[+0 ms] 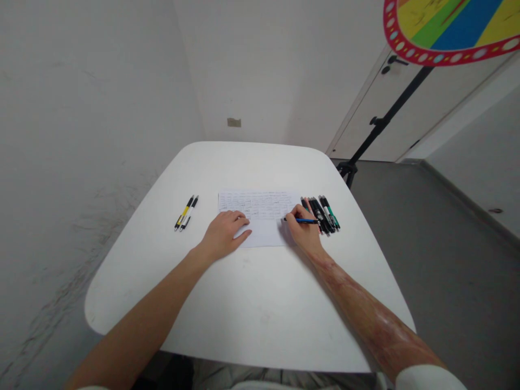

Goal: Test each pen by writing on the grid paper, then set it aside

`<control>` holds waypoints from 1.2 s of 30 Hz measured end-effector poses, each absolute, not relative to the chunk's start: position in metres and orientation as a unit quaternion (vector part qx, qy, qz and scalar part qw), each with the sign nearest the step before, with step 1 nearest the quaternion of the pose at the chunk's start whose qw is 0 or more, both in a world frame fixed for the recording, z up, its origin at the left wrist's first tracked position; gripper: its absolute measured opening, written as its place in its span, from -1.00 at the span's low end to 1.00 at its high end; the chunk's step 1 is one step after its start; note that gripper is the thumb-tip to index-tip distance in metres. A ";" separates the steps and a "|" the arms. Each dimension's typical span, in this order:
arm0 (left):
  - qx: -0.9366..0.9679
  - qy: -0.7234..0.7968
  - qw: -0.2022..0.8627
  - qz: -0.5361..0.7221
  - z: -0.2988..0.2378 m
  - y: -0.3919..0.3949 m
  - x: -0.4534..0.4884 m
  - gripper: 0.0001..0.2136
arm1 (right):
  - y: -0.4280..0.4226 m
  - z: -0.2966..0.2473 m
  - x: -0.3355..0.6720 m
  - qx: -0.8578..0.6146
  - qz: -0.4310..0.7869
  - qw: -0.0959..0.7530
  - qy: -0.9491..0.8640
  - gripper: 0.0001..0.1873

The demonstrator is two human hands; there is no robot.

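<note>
A sheet of paper [264,230] lies flat on the white table, its upper part filled with lines of handwriting and its lower part blank. My left hand [225,233] rests on the sheet's left side, fingers stretched out and thumb apart. In my right hand [304,230] is a blue and black pen [305,220], gripped between thumb and fingers. Its tip is at the sheet's right side, near the lowest written line. Just beyond that hand lies a row of several pens [325,216], mostly black, one with green; the hand partly hides them.
Two pens, one yellow [184,211] and one white [189,213], lie side by side on the table [252,303] at left. Walls stand behind and to the left. A colourful wheel [455,32] on a black stand [382,124] rises past the table's right edge, before a door [390,108].
</note>
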State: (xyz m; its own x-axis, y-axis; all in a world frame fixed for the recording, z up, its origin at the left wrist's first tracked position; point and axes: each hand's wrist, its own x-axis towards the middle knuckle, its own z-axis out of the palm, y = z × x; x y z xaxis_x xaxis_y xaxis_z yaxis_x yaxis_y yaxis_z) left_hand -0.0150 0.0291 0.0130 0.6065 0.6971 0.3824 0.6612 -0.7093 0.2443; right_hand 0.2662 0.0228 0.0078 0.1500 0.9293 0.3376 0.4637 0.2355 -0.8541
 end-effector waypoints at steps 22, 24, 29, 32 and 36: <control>0.896 0.381 0.038 0.224 0.014 0.029 -0.014 -0.76 | 0.014 0.020 0.263 -0.513 0.352 0.504 -0.599 -0.64; 0.897 0.380 0.035 0.225 0.014 0.028 -0.015 -0.77 | 0.014 0.017 0.264 -0.483 0.390 0.506 -0.599 -0.45; 0.894 0.382 0.031 0.232 0.013 0.028 -0.014 -0.80 | 0.017 0.012 0.269 -0.441 0.443 0.489 -0.608 -0.28; 0.894 0.381 0.033 0.234 0.013 0.028 -0.014 -0.80 | 0.016 0.013 0.270 -0.435 0.446 0.488 -0.612 -0.30; 0.894 0.381 0.032 0.233 0.012 0.028 -0.015 -0.80 | 0.014 0.016 0.271 -0.451 0.431 0.476 -0.621 -0.36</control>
State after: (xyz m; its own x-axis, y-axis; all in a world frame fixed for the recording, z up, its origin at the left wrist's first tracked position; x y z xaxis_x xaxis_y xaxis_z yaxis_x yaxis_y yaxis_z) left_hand -0.0145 0.0280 0.0120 0.6014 0.6956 0.3930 0.6657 -0.7083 0.2349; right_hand 0.2705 0.0135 0.0157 -0.1408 0.9691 0.2028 0.1493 0.2232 -0.9633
